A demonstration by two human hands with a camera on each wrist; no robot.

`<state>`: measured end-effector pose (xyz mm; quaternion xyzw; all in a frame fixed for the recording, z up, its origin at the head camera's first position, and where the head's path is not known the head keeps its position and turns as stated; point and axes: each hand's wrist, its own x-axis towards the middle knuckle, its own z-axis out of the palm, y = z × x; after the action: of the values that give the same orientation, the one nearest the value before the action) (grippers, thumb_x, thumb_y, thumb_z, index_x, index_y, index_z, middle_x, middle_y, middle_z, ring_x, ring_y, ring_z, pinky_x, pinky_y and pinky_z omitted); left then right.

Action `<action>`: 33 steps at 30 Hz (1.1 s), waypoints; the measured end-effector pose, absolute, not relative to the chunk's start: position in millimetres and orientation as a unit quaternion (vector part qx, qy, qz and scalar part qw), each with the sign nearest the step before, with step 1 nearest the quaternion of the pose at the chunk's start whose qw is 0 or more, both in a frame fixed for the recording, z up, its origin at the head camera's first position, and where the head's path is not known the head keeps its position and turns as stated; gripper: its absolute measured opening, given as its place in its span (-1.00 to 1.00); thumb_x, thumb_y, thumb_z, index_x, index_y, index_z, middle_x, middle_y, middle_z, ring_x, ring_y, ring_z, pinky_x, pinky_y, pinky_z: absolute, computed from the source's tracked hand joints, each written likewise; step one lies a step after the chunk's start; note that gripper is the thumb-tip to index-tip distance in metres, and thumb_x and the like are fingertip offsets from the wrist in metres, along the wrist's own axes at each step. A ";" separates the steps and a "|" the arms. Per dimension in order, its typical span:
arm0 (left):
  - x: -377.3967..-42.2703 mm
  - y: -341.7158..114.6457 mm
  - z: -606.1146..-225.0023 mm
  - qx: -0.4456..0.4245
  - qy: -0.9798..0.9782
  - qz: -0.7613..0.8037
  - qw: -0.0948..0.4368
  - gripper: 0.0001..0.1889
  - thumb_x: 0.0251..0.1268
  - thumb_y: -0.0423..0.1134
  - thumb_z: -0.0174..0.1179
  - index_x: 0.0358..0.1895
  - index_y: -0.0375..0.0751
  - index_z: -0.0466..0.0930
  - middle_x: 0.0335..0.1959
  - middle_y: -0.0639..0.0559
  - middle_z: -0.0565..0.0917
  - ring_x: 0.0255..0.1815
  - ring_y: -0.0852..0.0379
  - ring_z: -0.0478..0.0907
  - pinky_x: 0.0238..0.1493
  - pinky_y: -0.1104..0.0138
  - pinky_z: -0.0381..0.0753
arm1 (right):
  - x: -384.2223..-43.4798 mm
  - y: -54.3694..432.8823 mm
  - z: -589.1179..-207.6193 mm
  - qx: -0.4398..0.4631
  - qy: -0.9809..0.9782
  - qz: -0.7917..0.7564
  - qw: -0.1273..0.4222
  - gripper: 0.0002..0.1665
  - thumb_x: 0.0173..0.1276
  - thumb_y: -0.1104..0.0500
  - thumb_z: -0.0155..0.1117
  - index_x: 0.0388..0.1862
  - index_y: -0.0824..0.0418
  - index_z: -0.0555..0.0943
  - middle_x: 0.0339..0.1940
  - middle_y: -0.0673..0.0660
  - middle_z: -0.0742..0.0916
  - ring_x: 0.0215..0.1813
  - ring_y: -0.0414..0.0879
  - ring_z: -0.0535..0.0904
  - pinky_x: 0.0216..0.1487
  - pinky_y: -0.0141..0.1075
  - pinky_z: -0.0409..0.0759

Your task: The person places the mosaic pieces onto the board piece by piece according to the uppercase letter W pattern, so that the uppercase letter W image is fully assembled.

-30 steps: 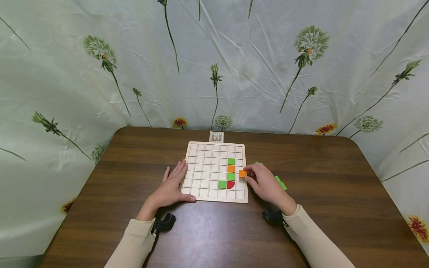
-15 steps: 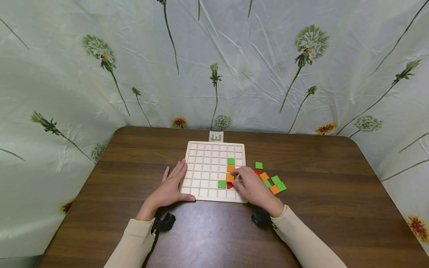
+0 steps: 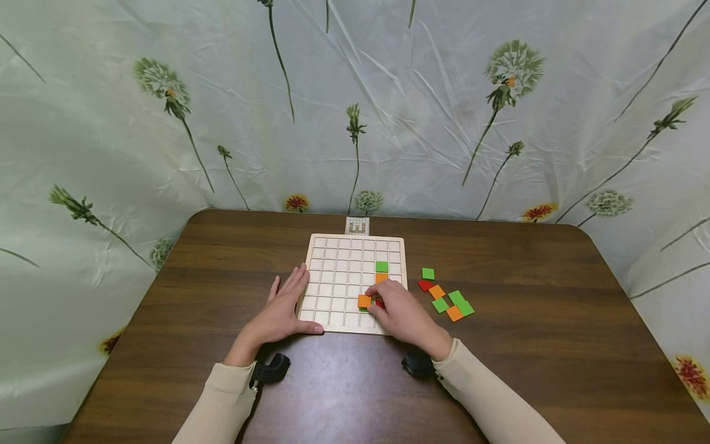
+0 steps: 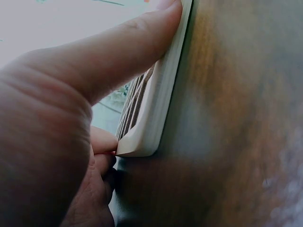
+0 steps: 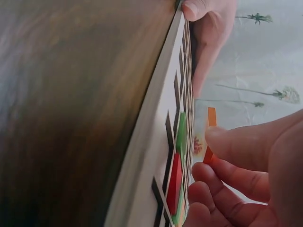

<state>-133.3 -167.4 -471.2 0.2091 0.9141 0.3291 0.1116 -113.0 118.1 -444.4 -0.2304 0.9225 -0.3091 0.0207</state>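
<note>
My right hand (image 3: pixel 403 314) pinches an orange square tile (image 3: pixel 363 301) between thumb and fingers, held over the lower part of a pale gridded board (image 3: pixel 335 277). In the right wrist view the orange tile (image 5: pixel 211 117) is seen edge-on, raised off the board. Below it, a green tile (image 5: pixel 181 132) and a red piece (image 5: pixel 174 184) lie in the grid. Farther up the board sit a green tile (image 3: pixel 382 266) and an orange tile (image 3: pixel 381 277); my right hand hides what lies under it. My left hand (image 3: pixel 280 311) rests against the board's left side, fingers straight, thumb at the near edge.
Right of the board, loose pieces lie on the brown table (image 3: pixel 527 296): several green tiles (image 3: pixel 428 273), orange tiles (image 3: pixel 455 314) and a red piece (image 3: pixel 424 285). A small patterned card (image 3: pixel 357 226) lies behind the board. A flowered curtain (image 3: pixel 421 123) hangs beyond the table.
My right hand has carried the orange tile leftward and slightly nearer across the board, uncovering the loose pieces on the right. My left hand stays in place.
</note>
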 end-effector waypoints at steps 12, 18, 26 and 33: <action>-134.5 -167.8 -470.9 0.209 0.914 0.331 0.109 0.34 -0.09 0.21 0.55 0.60 -0.39 -0.13 0.66 -0.16 -0.19 0.66 -0.10 -0.29 0.50 -0.14 -0.52 | -117.8 109.5 -444.8 -0.237 0.924 -0.299 0.026 -0.74 0.35 0.24 0.39 -0.01 0.30 0.65 -0.04 0.15 0.70 0.01 0.02 0.54 0.12 -0.09 0.55; -134.7 -168.1 -471.8 0.206 0.916 0.326 0.111 0.34 -0.09 0.23 0.54 0.60 -0.38 -0.13 0.66 -0.15 -0.19 0.66 -0.10 -0.29 0.50 -0.14 -0.51 | -119.0 106.6 -446.0 -0.251 0.925 -0.286 0.023 -0.76 0.35 0.22 0.39 -0.05 0.28 0.67 -0.10 0.13 0.70 -0.01 0.01 0.55 0.10 -0.10 0.55; -134.2 -166.9 -472.5 0.205 0.916 0.325 0.114 0.34 -0.08 0.24 0.53 0.61 -0.37 -0.13 0.66 -0.14 -0.20 0.66 -0.09 -0.30 0.50 -0.14 -0.51 | -119.3 102.0 -445.9 -0.263 0.926 -0.272 0.010 -0.78 0.34 0.23 0.36 -0.07 0.28 0.69 -0.16 0.11 0.69 -0.05 -0.01 0.56 0.07 -0.12 0.56; -133.8 -166.9 -472.8 0.207 0.916 0.325 0.113 0.33 -0.07 0.24 0.53 0.60 -0.38 -0.13 0.66 -0.15 -0.19 0.66 -0.09 -0.29 0.50 -0.14 -0.51 | -120.6 98.9 -445.6 -0.265 0.927 -0.266 0.014 -0.79 0.33 0.22 0.36 -0.08 0.27 0.69 -0.17 0.11 0.68 -0.07 -0.01 0.55 0.08 -0.13 0.56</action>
<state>-133.8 -166.9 -472.8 0.2073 0.9157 0.3252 0.1131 -120.6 98.9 -445.6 -0.2654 0.9267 -0.2655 0.0141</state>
